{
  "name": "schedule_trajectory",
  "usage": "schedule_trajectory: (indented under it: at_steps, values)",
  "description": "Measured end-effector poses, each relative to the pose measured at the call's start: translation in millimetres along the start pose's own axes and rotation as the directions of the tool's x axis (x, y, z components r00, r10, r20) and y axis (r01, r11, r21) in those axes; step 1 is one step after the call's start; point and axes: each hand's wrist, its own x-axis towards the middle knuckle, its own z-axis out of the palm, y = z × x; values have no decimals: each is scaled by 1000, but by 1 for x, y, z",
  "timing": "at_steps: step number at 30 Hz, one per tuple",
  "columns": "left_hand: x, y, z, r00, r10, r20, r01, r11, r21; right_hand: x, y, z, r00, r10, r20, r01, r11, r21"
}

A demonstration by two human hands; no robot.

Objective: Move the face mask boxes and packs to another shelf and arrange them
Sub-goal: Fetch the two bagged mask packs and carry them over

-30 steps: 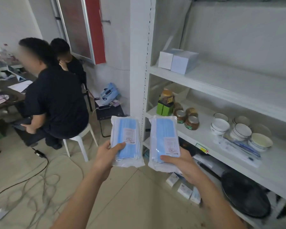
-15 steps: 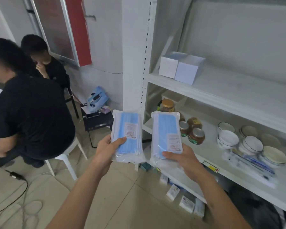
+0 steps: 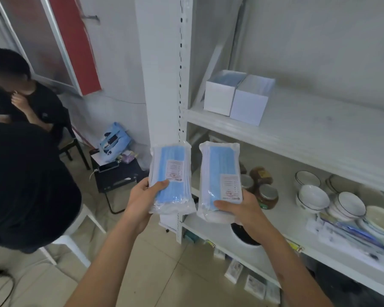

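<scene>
The left hand (image 3: 142, 196) holds one sealed face mask pack (image 3: 172, 173) upright by its lower end, thumb across the front, and the right hand (image 3: 242, 209) holds a second pack (image 3: 222, 176) the same way; both packs are in the air in front of the shelving, below the upper shelf (image 3: 297, 134), where two white mask boxes (image 3: 237, 96) stand touching at the left end. Each grip is closed on slick film near one end only, so a pack could slide free or sag on the lift. Risk noted: a pack pushed in carelessly may knock the boxes askew, or snag the shelf edge and fall among the jars (image 3: 267, 193) and bowls (image 3: 313, 196) on the shelf below.
</scene>
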Motion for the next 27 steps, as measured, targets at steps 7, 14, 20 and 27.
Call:
schedule_trajectory:
  at_steps: [7,14,20,27]
  values:
    - [53,20,8,997,15,72,-10,997,-70,43,-21,-10,998,-65,-4,65,997,-46]
    - [99,46,7,979,38,202,-8,990,-144,63,-64,2,995,-87,-55,85,996,-33]
    - [127,74,19,869,58,492,-11,995,-98,48,-109,-9,966,-216,-142,216,976,-14]
    - [145,97,70,658,-109,745,21,992,127,47,-133,-81,792,-215,-572,226,973,-52]
